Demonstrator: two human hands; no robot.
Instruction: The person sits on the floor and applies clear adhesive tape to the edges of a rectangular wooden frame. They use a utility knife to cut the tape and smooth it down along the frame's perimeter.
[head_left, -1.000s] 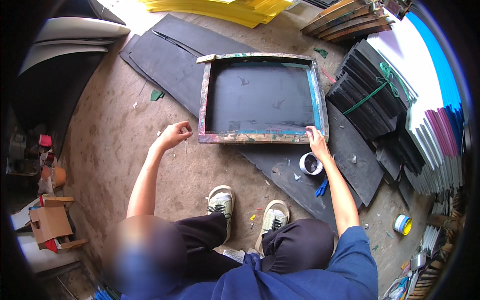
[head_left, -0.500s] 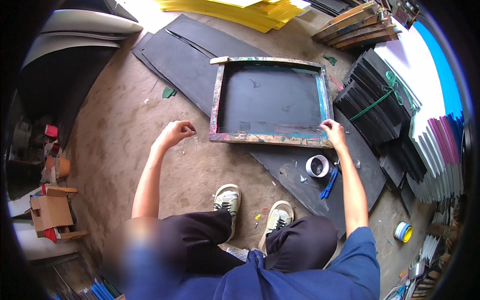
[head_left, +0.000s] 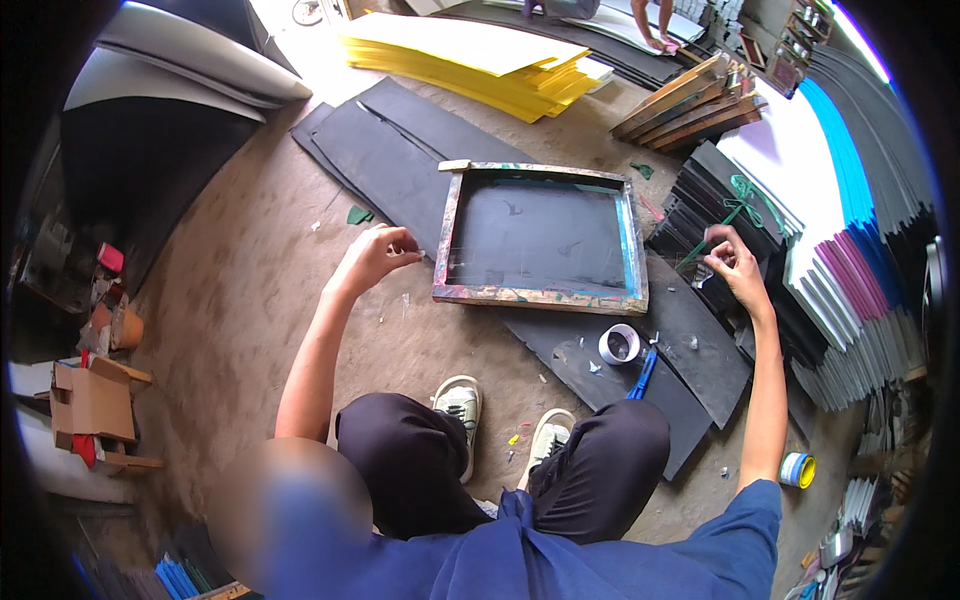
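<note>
Here, left hand beside screen frame, right hand lifted

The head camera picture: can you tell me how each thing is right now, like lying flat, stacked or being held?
Printing frame: lying flat on black sheets, no hand on it.
Left hand: fingers curled, beside the frame, not touching it.
Right hand: raised over the bundled black sheets, clear of the frame.
Tape roll: flat on a black sheet.
Yellow sheets: stacked.
Cardboard box: flaps open.
</note>
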